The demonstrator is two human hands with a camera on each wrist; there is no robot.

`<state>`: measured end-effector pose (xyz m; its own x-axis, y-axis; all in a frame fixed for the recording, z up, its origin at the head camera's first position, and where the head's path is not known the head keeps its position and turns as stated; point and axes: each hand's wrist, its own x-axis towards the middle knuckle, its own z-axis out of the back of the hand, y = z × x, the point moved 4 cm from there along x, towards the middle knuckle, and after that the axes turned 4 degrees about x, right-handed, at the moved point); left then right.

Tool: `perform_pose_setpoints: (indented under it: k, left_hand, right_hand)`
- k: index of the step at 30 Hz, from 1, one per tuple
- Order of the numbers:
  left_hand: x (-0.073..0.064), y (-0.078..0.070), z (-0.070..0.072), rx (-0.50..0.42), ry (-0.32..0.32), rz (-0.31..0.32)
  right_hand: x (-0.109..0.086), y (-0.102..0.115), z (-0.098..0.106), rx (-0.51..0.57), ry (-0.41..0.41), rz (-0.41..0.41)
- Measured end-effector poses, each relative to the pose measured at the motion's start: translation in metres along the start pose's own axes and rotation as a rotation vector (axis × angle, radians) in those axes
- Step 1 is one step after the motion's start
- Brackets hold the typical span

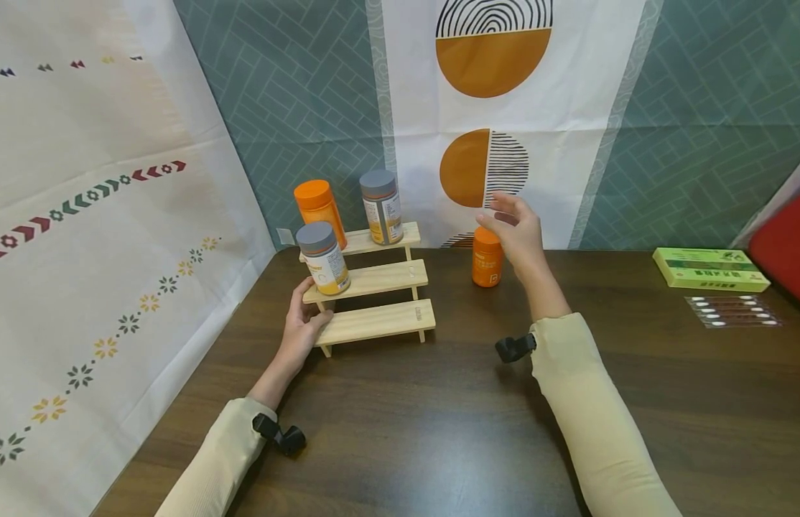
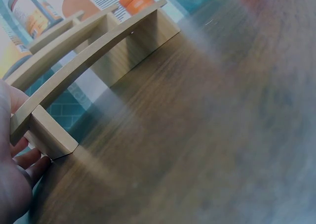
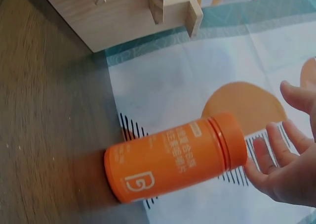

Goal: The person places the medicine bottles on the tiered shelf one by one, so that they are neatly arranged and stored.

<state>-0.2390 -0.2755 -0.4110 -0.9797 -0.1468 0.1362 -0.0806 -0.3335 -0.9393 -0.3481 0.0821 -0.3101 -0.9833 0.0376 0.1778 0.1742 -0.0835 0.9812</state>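
Note:
A three-tier wooden rack [image 1: 378, 321] stands on the table, its left end gripped by my left hand [image 1: 301, 327]. In the left wrist view the fingers [image 2: 30, 158] curl about the end of a lower step. On the top step are an orange bottle [image 1: 319, 208] and a grey-capped bottle [image 1: 382, 208]; another grey-capped bottle [image 1: 324, 260] stands at the left of the middle step. My right hand [image 1: 518, 231] hovers just above a second orange bottle [image 3: 175, 158] standing on the table, its fingers loosely spread, holding nothing.
To the right lie a green-yellow box [image 1: 710, 270] and a clear pack of cotton swabs [image 1: 732, 311]. A red object [image 1: 788, 240] sits at the far right edge. Patterned cloth [image 1: 296, 108] hangs behind the dark wooden table [image 1: 426, 431], with white cloth [image 1: 115, 287] along its left side.

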Motion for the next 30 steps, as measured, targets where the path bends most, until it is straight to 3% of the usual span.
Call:
perform_pose_setpoints:
  k: [12, 30]
  left_hand:
    - [-0.001, -0.001, 0.000, -0.014, 0.009, -0.014]
    - [-0.001, 0.002, 0.000, -0.009, 0.001, -0.011]
  right_hand:
    - [0.008, -0.019, 0.010, -0.085, 0.090, -0.090]
    - [0.011, -0.043, 0.008, -0.089, 0.305, -0.189]
